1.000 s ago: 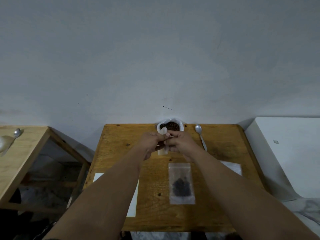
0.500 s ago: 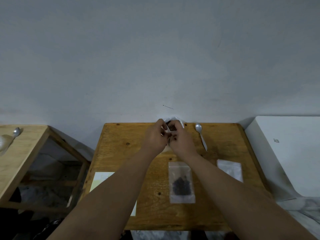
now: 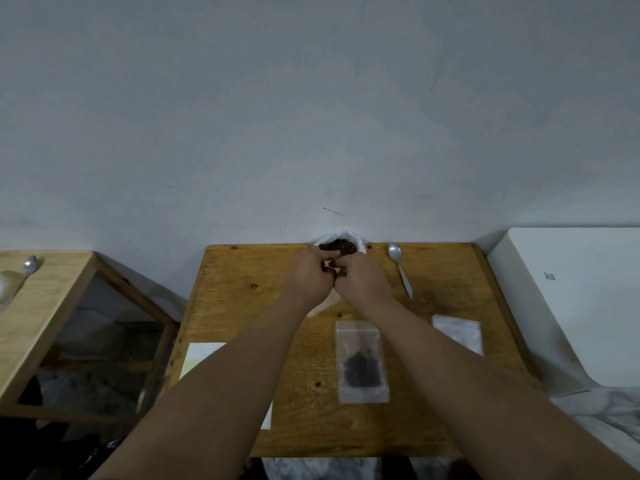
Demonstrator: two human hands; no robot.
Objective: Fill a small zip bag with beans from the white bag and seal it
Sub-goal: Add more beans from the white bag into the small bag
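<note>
- Wooden table [image 3: 242, 306] is carrying the whole job, and the white bag [image 3: 341, 241] of beans [image 3: 337, 246] is standing open at its far edge, against the wall
- Just in front of the white bag, the left hand [image 3: 310, 277] and right hand [image 3: 362, 280] are meeting, fingers curled in and pinching a small zip bag [image 3: 323, 304], whose pale lower part is showing below them
- Whether its mouth is open I cannot tell, and no beans are showing in it, so filling and sealing are probably both remaining
- Nearer than the hands, a filled zip bag [image 3: 362, 362] is lying flat, apparently finished
- A spoon [image 3: 400, 268] is lying untouched, right of the white bag
</note>
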